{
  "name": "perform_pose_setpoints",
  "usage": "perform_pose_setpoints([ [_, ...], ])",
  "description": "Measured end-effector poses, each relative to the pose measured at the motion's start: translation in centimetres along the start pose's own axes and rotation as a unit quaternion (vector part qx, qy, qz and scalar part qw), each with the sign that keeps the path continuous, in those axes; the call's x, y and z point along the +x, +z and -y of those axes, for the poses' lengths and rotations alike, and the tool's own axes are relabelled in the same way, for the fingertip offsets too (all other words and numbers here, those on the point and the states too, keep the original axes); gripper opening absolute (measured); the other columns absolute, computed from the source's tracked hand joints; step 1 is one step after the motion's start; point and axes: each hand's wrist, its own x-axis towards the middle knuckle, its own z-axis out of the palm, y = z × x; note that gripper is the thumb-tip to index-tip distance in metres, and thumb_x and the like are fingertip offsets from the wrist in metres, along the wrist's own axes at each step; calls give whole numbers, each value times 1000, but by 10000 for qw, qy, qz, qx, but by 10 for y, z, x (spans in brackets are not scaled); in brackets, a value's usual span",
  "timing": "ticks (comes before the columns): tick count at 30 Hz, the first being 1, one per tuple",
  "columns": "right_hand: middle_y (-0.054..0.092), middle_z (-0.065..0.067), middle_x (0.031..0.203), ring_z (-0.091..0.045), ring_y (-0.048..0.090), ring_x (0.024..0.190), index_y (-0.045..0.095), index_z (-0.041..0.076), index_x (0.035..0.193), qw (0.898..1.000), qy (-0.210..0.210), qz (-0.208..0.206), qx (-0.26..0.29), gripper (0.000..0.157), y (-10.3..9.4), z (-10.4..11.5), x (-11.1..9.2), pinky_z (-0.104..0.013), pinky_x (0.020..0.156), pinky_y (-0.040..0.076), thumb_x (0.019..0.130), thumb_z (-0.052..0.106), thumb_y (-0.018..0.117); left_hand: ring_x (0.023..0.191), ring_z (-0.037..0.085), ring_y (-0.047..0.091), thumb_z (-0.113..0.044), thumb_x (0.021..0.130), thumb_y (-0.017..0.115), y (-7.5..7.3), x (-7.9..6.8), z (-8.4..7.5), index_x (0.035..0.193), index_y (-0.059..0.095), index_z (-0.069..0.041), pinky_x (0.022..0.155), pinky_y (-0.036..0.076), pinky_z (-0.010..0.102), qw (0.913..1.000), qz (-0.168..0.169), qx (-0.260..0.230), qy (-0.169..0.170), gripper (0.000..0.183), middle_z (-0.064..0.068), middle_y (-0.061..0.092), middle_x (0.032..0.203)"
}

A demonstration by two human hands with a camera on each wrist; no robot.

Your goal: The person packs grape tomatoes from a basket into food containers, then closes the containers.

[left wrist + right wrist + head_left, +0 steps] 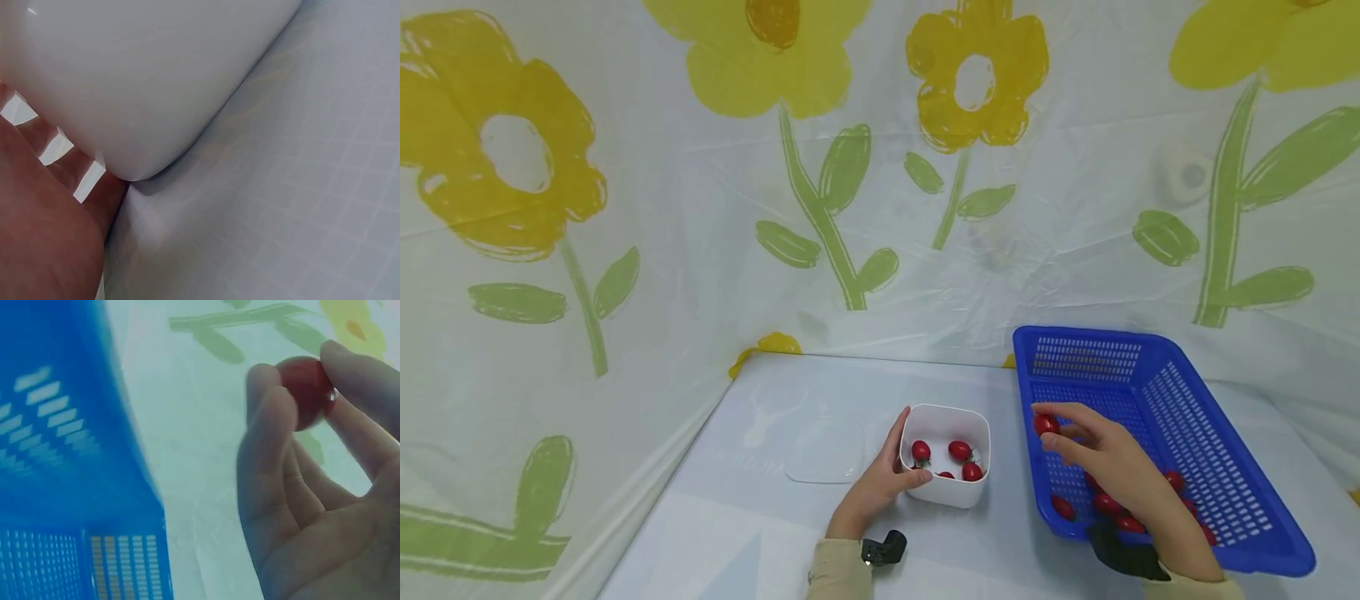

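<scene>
My right hand point(1101, 454) pinches a cherry tomato point(1046, 424) between thumb and fingertips, above the left side of the blue basket point(1247, 442). In the right wrist view the red cherry tomato point(306, 392) shows between the fingertips, raised beside the basket wall. My left hand point(883, 479) grips the left side of a white square container point(951, 493), thumb over its near rim. Several cherry tomatoes point(959, 451) lie inside that container. The left wrist view shows the container's wall point(150, 81) low on the table, with the fingers point(75, 169) curled along it.
More cherry tomatoes point(1107, 503) lie at the near end of the blue basket, partly hidden by my right arm. A clear flat lid point(824, 450) lies on the table left of the container. A flower-printed curtain point(715, 208) hangs behind the table.
</scene>
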Motion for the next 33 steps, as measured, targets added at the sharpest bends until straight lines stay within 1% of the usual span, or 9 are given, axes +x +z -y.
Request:
perform_pose_setpoints([
  [5,56,-2,110,-22,58,84,51,24,123,9991,-112,-299,283,42,10,3,-2,-33,67,50,84,39,57,134,20,11,-28,79,65,1,1,0,137,10,-50,101,19,53,9999,-18,107,41,82,-10,10,147],
  [9,55,-5,114,-24,57,91,51,22,123,9977,-129,-405,523,41,19,6,0,-37,73,50,84,34,60,134,20,10,-28,79,65,1,0,2,136,10,-51,101,20,53,10000,-9,90,17,82,-11,10,147],
  [12,56,-5,112,-24,57,92,51,24,123,9968,-43,-480,633,42,26,9,3,-39,75,50,83,35,60,133,20,11,-28,79,65,0,-1,2,136,10,-52,101,21,53,9999,-43,86,40,82,-10,11,147],
  [15,57,-7,109,-24,57,91,50,25,124,9951,139,-553,813,45,32,14,6,-37,75,49,82,37,61,133,18,12,-27,79,65,1,-1,3,136,10,-51,101,21,53,10000,-23,19,72,82,-10,13,146],
  [22,57,-7,109,-22,58,88,48,21,126,9889,455,-738,1207,54,45,18,4,-32,74,49,78,41,64,133,16,12,-30,79,66,5,-4,5,136,10,-50,101,21,52,10000,34,-51,-61,82,-18,15,143],
  [24,57,-6,110,-22,58,91,50,21,125,9884,426,-773,1240,53,48,19,6,-32,75,49,78,40,65,133,17,14,-30,78,66,4,-4,3,137,10,-49,101,22,51,9999,68,-89,-58,83,-16,14,144],
  [27,55,-6,115,-24,56,98,51,22,124,9882,274,-745,1313,51,51,20,10,-36,77,50,78,37,66,132,21,15,-30,78,66,3,-7,-7,139,9,-45,100,23,52,9999,82,-65,-61,85,-9,14,146],
  [31,55,-7,116,-27,55,101,52,22,123,9882,69,-744,1338,48,56,22,15,-39,77,49,78,33,67,133,22,13,-32,79,65,1,-4,-8,138,10,-49,99,23,54,9999,-24,127,-109,83,-10,13,146],
  [33,55,-6,115,-25,56,99,52,23,121,9879,50,-734,1367,46,60,21,16,-38,77,49,79,31,67,133,21,14,-32,79,65,1,-2,-2,135,11,-53,98,24,55,9997,-80,210,-120,81,-12,14,145],
])
